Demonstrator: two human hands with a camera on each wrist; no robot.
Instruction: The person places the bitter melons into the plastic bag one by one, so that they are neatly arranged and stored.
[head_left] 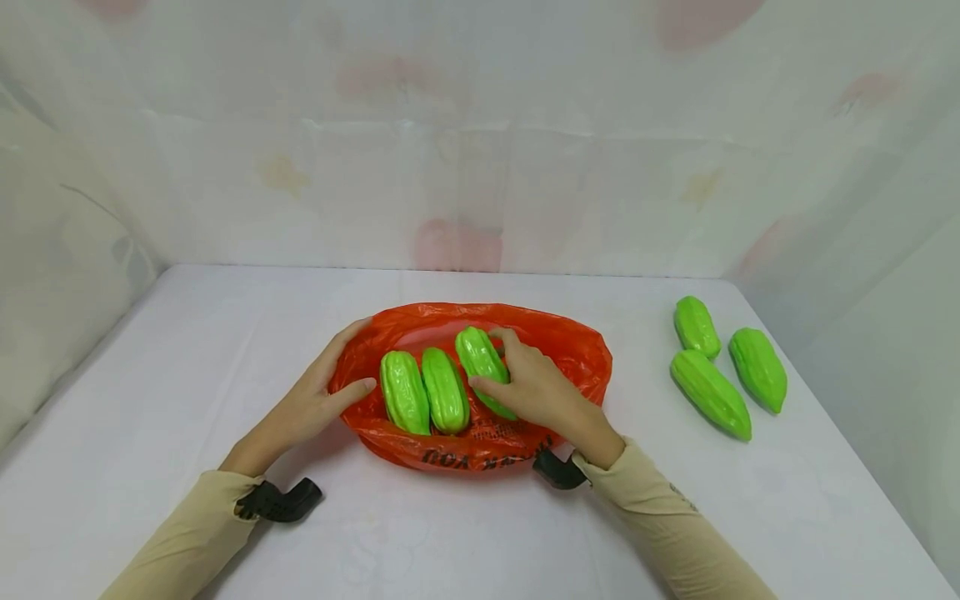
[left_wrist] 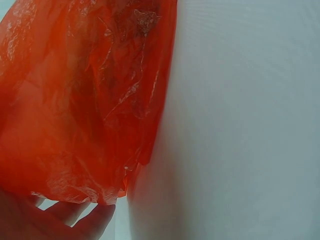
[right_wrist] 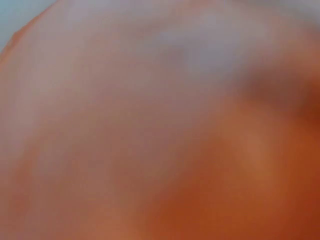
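From afar, I see the right hand (head_left: 536,387) pinching a green gourd (head_left: 476,353) inside the red bag (head_left: 573,346). Just left of that grip: two more gourds (head_left: 446,390). Beyond them, the left hand (head_left: 315,396), spread at the rim, probably steadies the opening. Left wrist view adds fingers (left_wrist: 97,222) outside the plastic; right wrist only blur. Well right of the grip: three loose gourds (head_left: 711,392).

Soft light, faint shadows, red bag (left_wrist: 85,100) glinting, right wrist view blurred

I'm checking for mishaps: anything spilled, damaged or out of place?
Nothing stands out. Two green vegetables lie in the red bag, the right hand holds a third there, three others rest on the table.
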